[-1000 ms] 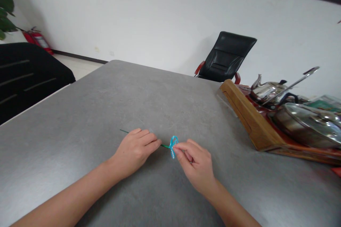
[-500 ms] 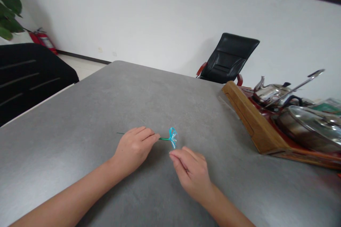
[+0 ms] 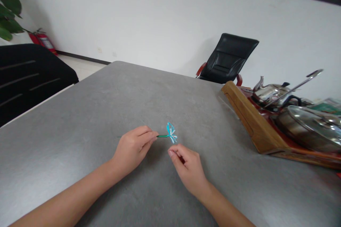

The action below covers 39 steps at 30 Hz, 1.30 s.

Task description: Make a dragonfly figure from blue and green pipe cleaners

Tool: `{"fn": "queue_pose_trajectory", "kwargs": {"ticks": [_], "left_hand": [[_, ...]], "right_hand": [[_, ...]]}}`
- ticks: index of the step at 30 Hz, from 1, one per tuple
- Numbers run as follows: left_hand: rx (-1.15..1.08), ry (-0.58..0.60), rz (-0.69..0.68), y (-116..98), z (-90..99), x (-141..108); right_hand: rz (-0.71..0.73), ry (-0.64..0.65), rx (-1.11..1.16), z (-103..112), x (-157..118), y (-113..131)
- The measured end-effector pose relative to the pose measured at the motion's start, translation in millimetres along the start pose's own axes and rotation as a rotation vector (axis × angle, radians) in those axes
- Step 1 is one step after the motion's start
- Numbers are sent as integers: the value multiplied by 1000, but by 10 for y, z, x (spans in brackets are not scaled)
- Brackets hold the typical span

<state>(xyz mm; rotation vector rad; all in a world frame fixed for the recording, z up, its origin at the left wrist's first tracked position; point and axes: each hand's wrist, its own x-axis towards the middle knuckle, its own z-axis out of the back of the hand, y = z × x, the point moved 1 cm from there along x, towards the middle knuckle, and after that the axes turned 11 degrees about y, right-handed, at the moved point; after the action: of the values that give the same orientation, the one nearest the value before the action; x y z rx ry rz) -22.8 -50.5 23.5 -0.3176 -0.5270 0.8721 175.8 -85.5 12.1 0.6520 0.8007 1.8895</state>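
Observation:
A small craft flower [image 3: 171,134], with light blue looped petals and pale bead-like dots, lies sideways above the table. Its thin green stem [image 3: 162,136] runs left into the pinched fingers of my left hand [image 3: 134,145], and the stem's thin end pokes out past the far side of that hand. Just below the petals is my right hand [image 3: 188,165], thumb and forefinger closed in a pinch a little apart from the flower. Whether a small thing sits between those fingertips is hidden.
A wooden tray [image 3: 246,122] at right bears a steel kettle [image 3: 271,94], a lidded pot [image 3: 309,127] and a long-handled ladle [image 3: 295,87]. Black chairs stand beyond the grey table [image 3: 149,92], one at left [image 3: 32,74], one behind [image 3: 229,56].
The flower has turned a little in my left hand, and its petals have shifted slightly up and left. My right fingers have come away from the lower petal, moving slightly left.

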Motion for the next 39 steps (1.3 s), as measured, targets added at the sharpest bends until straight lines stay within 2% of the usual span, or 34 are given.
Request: {"fn": "queue_pose_trajectory", "kwargs": {"ticks": [5, 17, 24, 31, 39], "left_hand": [[-28, -18, -27, -19, 0, 7], [-100, 13, -19, -21, 4, 9], [-120, 52, -169, -22, 14, 14], [-77, 121, -298, -28, 4, 24], [30, 185, -370, -63, 6, 32]], "right_hand": [[-71, 3, 89, -21, 15, -83], [-71, 88, 209, -36, 60, -124], [-115, 12, 404, -15, 131, -309], [-137, -30, 576, 33, 167, -292], [-148, -49, 587, 85, 169, -309]]}}
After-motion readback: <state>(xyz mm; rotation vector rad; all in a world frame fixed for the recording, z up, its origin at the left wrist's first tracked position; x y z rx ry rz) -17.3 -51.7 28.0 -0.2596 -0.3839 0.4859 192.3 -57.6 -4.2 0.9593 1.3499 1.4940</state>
